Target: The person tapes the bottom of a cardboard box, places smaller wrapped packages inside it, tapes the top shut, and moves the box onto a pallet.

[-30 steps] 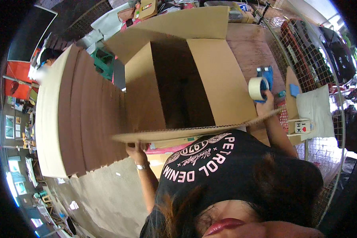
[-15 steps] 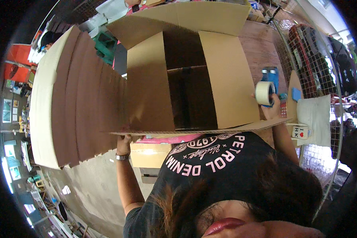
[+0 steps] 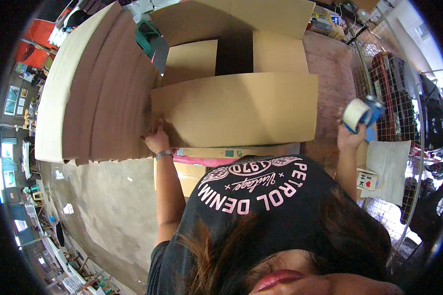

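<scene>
An open cardboard box (image 3: 192, 56) stands before me, its far flap (image 3: 231, 17) raised and its side flaps folded inward. The near flap (image 3: 236, 110) lies inward over the near part of the opening, and the dark inside shows beyond it. My left hand (image 3: 157, 139) is at this flap's near left corner, fingers apart and touching the cardboard. Off to the right, my right hand (image 3: 352, 136) is closed around a blue tape dispenser (image 3: 375, 112) carrying a roll of pale tape (image 3: 355, 114), held up apart from the box.
A tall stack of flat cardboard (image 3: 96, 93) stands close against the left of the box. Wire mesh (image 3: 396, 83) rises at the right, with a white cushion-like bag (image 3: 389, 162) and a small white printed block (image 3: 367, 180) beside it. Under the box lies pink material (image 3: 202, 161).
The near flap has swung inward over the box opening. My left hand has risen along its left side. My right hand has moved rightward, away from the box, with the tape dispenser.
</scene>
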Available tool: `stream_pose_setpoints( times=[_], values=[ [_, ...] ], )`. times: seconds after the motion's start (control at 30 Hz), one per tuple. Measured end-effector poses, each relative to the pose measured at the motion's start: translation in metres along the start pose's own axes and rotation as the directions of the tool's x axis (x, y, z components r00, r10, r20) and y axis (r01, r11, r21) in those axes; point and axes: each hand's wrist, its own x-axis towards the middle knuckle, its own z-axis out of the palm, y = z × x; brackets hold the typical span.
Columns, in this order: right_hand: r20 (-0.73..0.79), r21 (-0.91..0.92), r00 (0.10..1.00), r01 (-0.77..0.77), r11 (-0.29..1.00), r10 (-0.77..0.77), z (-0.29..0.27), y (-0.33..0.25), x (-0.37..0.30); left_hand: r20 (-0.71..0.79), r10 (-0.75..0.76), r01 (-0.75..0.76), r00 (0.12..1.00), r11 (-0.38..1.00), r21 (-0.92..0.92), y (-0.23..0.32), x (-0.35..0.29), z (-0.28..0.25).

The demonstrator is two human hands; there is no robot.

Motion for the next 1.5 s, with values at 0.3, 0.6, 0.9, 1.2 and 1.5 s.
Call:
stream_pose_setpoints(
  times=[0.3,0.6,0.9,1.2,1.5],
  values=[
    [0.263,-0.648,0.934,-0.017,0.762,0.244,0.079,0.120,0.026,0.375,0.714,-0.794,0.591,0.597,0.115,0.139,-0.121,0.016],
    [0.935,-0.308,0.213,0.883,-0.354,-0.283,0.304,0.106,0.197,0.305,0.774,-0.824,0.554,0.563,0.068,0.137,-0.118,0.012],
    [0.619,-0.726,0.503,0.659,0.196,0.603,0.256,0.127,0.151,0.298,0.746,-0.794,0.595,0.603,0.075,0.122,-0.122,-0.006],
    [0.350,-0.934,0.715,0.317,0.165,0.605,0.250,0.227,0.188,0.352,0.747,-0.808,0.564,0.587,0.051,0.112,-0.115,-0.011],
    [0.328,-0.935,0.802,0.350,0.052,0.499,0.185,0.202,0.184,0.318,0.871,-0.904,0.374,0.419,-0.084,0.139,-0.082,-0.006]
  ],
)
